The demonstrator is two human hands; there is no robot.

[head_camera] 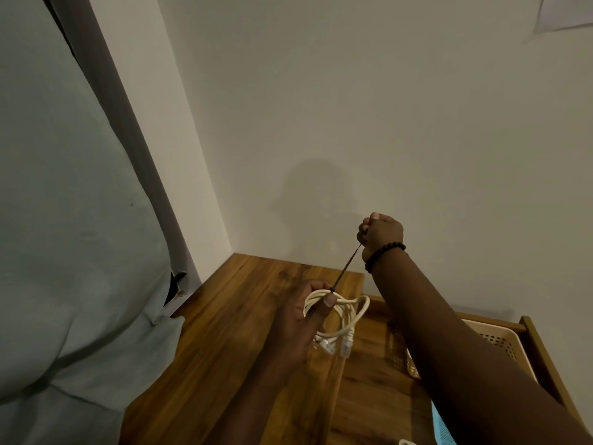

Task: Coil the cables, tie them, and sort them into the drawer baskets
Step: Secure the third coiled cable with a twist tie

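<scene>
Coiling looks finished for this cream network cable [337,311]: it sits in a few neat loops, its two clear plugs hanging at the bottom of the bundle. The left hand [300,319] grips the coil above the wooden drawer top [244,303], thumb pressed over the loops where a dark cable tie [347,266] wraps them. The right hand [380,234], wearing a dark bead bracelet [383,255], is closed in a fist around the tie's free tail and holds it taut, up and away from the coil. So the tying step appears to be in hand, the tie likely near snug. Sorting is not yet done for this cable: a cream perforated basket [500,340] sits in the open drawer to the right, partly hidden by the forearm, and a blue basket edge [441,427] shows near the bottom.
</scene>
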